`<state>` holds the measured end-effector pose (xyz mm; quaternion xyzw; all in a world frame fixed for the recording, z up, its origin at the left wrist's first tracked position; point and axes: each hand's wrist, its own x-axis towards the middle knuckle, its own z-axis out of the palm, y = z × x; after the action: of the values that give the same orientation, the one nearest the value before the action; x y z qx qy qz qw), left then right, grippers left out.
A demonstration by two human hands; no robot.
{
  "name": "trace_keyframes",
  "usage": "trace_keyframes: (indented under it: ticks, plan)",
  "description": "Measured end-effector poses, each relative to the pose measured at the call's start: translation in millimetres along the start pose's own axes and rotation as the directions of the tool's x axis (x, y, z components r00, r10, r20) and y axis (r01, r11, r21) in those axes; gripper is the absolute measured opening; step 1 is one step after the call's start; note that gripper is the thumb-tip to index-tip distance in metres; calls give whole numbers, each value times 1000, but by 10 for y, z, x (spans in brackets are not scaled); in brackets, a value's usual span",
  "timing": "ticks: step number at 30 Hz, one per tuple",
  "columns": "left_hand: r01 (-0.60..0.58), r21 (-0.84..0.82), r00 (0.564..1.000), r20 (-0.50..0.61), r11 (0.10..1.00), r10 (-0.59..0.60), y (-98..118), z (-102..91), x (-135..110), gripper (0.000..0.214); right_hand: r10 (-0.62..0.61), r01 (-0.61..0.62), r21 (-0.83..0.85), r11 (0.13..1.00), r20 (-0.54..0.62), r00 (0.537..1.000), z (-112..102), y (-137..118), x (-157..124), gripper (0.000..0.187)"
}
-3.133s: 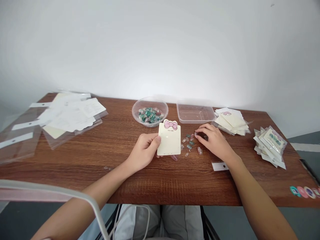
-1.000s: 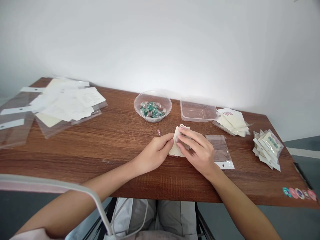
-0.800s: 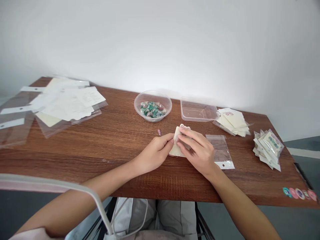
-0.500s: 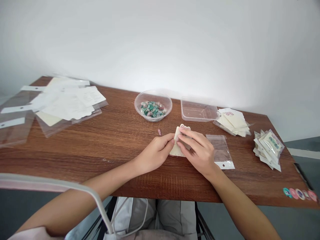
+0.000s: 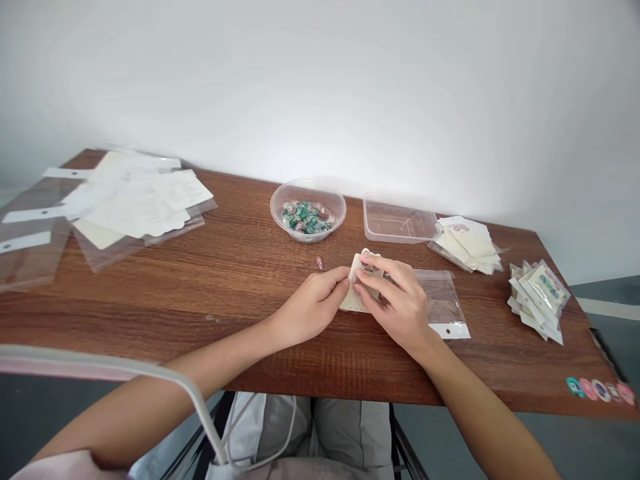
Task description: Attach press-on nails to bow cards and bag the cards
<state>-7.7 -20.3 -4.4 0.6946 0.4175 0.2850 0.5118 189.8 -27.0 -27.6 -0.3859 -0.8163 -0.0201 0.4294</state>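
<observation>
At table centre, between the hands: cream backing card (image 5: 356,300), edge pinched by left hand (image 5: 313,308), face pressed by curled right hand (image 5: 400,303); just right, clear plastic bag (image 5: 443,300); beyond, small pink piece (image 5: 319,264), plastic bowl (image 5: 280,223)

- Wall (image 5: 320,87): plain white, running behind the whole desk
- Light: soft and even, brightest on the wall just above the desk's far edge
- Desk (image 5: 225,280): reddish-brown wood grain, its right corner in view
- Floor (image 5: 500,440): dark grey, seen beyond and below the desk
- Strip (image 5: 607,307): pale band on the floor by the wall
- Rail (image 5: 190,393): curved, white, with pink behind it, at lower left
- Legs (image 5: 407,453): black metal, under the desk
</observation>
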Motion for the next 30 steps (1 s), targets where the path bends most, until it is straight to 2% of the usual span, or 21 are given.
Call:
trace_keyframes:
  ticks: [6, 12, 16, 18, 20, 23, 26, 28, 30]
  plan:
    - [25, -65, 999, -39, 998, -28, 38, 11, -3, 35, 4, -5, -45, 999, -25, 1000, -11, -34, 38, 18]
    - [69, -208, 996, -41, 976, -80, 17, 24, 54, 34, 11, -10, -83, 996, 9, 1000, -7, -35, 40, 14]
    - [127, -353, 989, -24, 927, -144, 28, -20, 78, 32, 30, -30, 4, 1000, 38, 999, -90, 26, 44, 26]
    - [141, -439, 981, -58, 887, -185, 27, -63, 89, 30, 67, -67, 84, 994, 4, 998, -155, 79, 44, 32]
    - [115, -525, 971, -121, 843, -208, 14, -118, 102, 29, 149, -138, 138, 981, -70, 986, -219, 144, 45, 29]
    - [26, -597, 950, -236, 802, -206, -10, -208, 124, 29, 327, -307, 148, 940, -134, 936, -285, 250, 51, 19]
    - [-61, -627, 924, -330, 777, -194, -8, -282, 141, 24, 425, -420, 106, 901, -32, 905, -298, 339, 52, 14]
    - [-94, -640, 911, -364, 763, -193, 10, -312, 150, 21, 412, -414, 40, 909, 60, 909, -281, 372, 41, 12]
    - [-101, -656, 901, -379, 748, -211, 31, -332, 158, 18, 354, -354, -32, 935, 134, 925, -254, 385, 20, 11]
